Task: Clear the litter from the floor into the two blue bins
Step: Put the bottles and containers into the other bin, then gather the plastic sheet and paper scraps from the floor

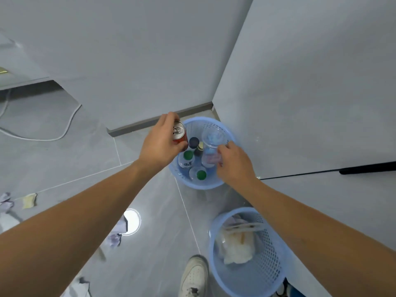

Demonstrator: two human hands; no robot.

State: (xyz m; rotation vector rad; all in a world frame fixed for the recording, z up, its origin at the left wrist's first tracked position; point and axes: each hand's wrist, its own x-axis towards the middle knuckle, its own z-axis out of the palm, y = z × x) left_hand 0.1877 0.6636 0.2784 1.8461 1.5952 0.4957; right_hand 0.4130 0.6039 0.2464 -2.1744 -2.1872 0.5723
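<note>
My left hand [159, 144] grips a red drink can [179, 133] upright over the left rim of the far blue bin [230, 133]. My right hand [232, 166] holds a clear plastic cup [212, 146] over the same bin. Inside it stand bottles with green caps [188, 155] and a dark-capped one [194, 142]. A second blue bin [267, 273] sits near my feet and holds crumpled white wrapping and chopsticks [242, 227]. Crumpled paper [116, 234] and a yellowish scrap [29, 200] lie on the grey tile floor.
Grey cabinet walls close off the corner behind and to the right of the bins. A white cable [64, 129] loops over the floor at left. My white shoe [194, 277] stands beside the near bin. More paper litter [6, 202] lies at the left edge.
</note>
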